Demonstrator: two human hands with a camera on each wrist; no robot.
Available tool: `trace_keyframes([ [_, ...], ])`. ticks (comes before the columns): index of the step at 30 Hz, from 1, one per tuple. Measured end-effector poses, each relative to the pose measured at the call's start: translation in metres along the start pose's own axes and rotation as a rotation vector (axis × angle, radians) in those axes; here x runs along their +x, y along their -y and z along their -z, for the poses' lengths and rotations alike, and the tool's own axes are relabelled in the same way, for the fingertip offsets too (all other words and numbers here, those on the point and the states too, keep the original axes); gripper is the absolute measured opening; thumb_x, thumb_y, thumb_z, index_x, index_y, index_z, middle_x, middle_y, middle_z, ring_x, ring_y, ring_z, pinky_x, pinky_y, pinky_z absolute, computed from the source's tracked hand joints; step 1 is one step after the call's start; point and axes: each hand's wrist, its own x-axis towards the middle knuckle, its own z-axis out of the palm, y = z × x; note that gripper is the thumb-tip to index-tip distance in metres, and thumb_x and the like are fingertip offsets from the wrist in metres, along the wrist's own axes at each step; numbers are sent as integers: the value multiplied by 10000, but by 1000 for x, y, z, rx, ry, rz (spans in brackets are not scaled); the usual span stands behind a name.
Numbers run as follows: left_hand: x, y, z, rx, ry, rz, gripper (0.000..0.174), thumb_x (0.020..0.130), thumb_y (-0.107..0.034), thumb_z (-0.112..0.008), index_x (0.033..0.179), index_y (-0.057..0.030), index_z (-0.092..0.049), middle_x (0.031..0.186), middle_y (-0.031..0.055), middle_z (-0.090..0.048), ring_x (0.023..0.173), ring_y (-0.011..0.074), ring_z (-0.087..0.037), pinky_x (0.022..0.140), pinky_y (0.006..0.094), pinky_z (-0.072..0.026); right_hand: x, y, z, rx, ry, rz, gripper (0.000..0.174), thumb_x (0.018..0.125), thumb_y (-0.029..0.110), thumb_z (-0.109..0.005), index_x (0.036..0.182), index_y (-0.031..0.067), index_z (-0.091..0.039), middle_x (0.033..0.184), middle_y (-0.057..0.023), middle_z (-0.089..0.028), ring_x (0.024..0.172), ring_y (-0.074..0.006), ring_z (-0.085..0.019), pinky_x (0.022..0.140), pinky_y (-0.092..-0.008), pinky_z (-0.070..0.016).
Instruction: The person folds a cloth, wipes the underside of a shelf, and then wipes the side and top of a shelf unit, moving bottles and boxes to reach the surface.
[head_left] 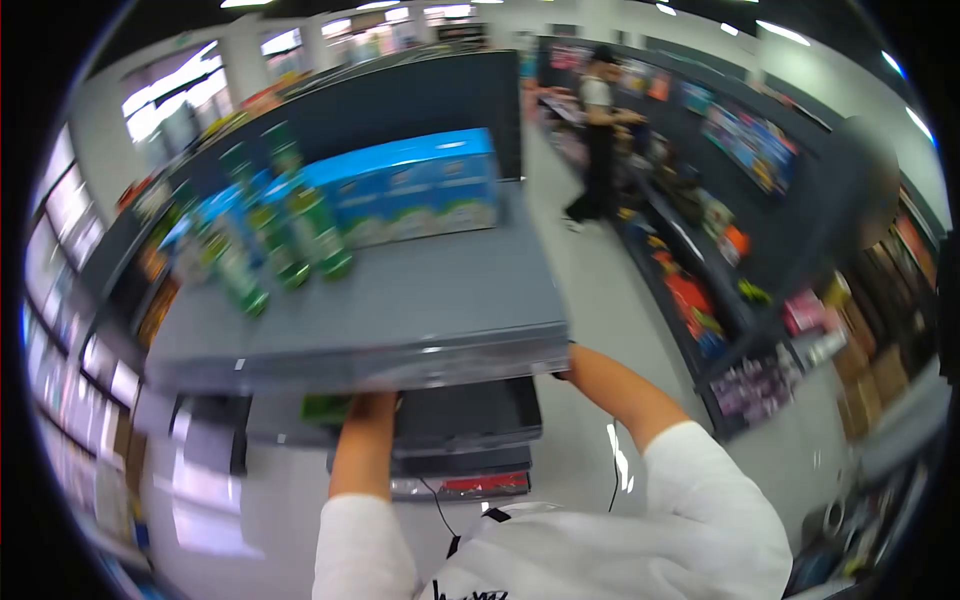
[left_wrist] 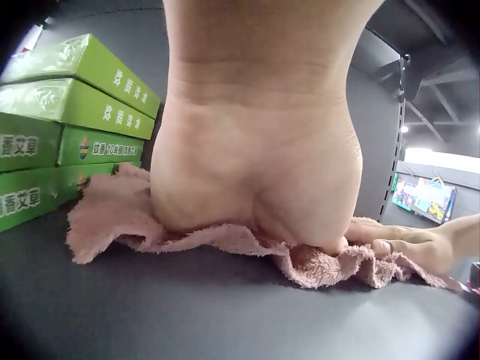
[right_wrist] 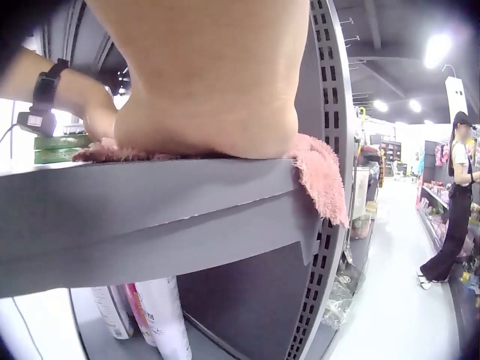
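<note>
On the grey shelf [left_wrist: 240, 322], a wiping step is judged to be in hand; the right hand [right_wrist: 217, 112] is pressed down on the pink cloth [left_wrist: 112, 217] near the shelf's end, its fingers [left_wrist: 409, 247] laid out long over the fabric; the left hand [left_wrist: 255, 172] is set heel-down on the same cloth beside the green boxes [left_wrist: 112, 75], but whether its fingers are spread or curled cannot be told, as they are hidden; the cloth is rumpled under both hands and hung partly over the shelf's end, by the slotted upright [right_wrist: 322, 150]; for the next move, even pressure and a gathered cloth edge seem to be called for, with the boxes left unbumped and the loose flap drawn back in. Counted from largest to smallest: one person [right_wrist: 459, 180] is seen in the aisle; one blue carton row [head_left: 400, 195] is borne on the top shelf [head_left: 400, 290], its separate packs too blurred to be counted; at least four green boxes are stacked; at least three cans [right_wrist: 161, 315] are stood beneath the wiped shelf; three green bottles [head_left: 318, 230] are stood upright in front of and beside the blue row; one cloth is shared by two hands.
</note>
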Motion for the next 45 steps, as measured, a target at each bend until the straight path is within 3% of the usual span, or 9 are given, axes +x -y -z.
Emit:
trace_keyframes([
  [13, 13, -30, 28, 107, -147, -367, 608, 1020, -461, -601, 1514, -113, -527, 1420, 247, -577, 1280, 428, -571, 1068, 542, -464, -37, 31, -8, 108, -112, -11, 588, 1097, 518, -406, 1612, 247, -492, 1722, -122, -362, 1615, -413, -219, 1309, -562, -120],
  [16, -1, -55, 28, 68, -261, -432, 585, 1018, -438, -623, 1497, -109, -553, 1390, 252, -614, 1254, 416, -616, 1054, 526, -497, -47, 26, -44, 210, -372, 108, 489, 1107, 423, -457, 1531, 205, -564, 1633, -149, -472, 1552, -379, -353, 1290, -532, -211],
  [19, -40, -78, 32, -104, -243, -393, 488, 993, -428, -657, 1339, -84, -649, 1291, 238, -660, 1192, 422, -642, 1002, 528, -523, -78, 42, -43, 408, -359, 132, 283, 1097, 240, -522, 1281, 81, -665, 1275, -156, -687, 1215, -291, -655, 1060, -443, -506],
  [20, -52, -87, 37, -228, -213, -328, 429, 969, -426, -684, 1187, -60, -737, 1202, 223, -694, 1139, 433, -652, 955, 536, -538, -98, 55, -26, 399, -361, 109, 283, 1097, 240, -522, 1281, 81, -665, 1275, -156, -687, 1215, -291, -655, 1060, -443, -506],
  [23, -88, -95, 48, -361, -122, -443, 363, 997, -367, -663, 1152, -48, -741, 1132, 219, -707, 1111, 443, -649, 917, 540, -530, -131, 94, 3, 921, -12, -262, 224, 1072, 212, -583, 1133, 19, -680, 864, -96, -708, 696, -181, -679, 680, -344, -562],
  [30, -147, -143, 13, -580, -523, -341, 248, 974, -266, -701, 1111, -64, -737, 1052, 158, -696, 1047, 401, -641, 935, 479, -488, -152, 152, -31, 734, -366, -169, 205, 1057, 227, -599, 1058, 60, -718, 881, -125, -701, 808, -254, -694, 764, -402, -551],
  [34, -135, -130, -25, -877, -639, -223, 176, 977, -189, -713, 1055, -32, -731, 993, 136, -693, 929, 354, -665, 865, 446, -514, -142, 189, -35, 560, -594, -373, 209, 943, 145, -671, 1102, 14, -709, 1018, -173, -728, 940, -361, -695, 837, -446, -536],
  [39, -142, -136, -27, -843, -543, -216, 215, 1029, -260, -639, 1094, -81, -740, 1158, 169, -686, 1154, 388, -629, 1040, 498, -463, -107, 194, -85, 426, -842, -493, 188, 792, 66, -683, 966, 86, -751, 996, -148, -735, 958, -420, -675, 807, -530, -492],
  [45, -193, -112, 0, -832, -596, -349, 161, 934, -172, -732, 1045, -56, -731, 1012, 125, -675, 1040, 364, -623, 951, 466, -463, -62, 252, -63, 229, -835, -404, 289, 844, 86, -649, 1108, 37, -757, 1109, -137, -708, 1114, -371, -611, 1015, -500, -437],
])
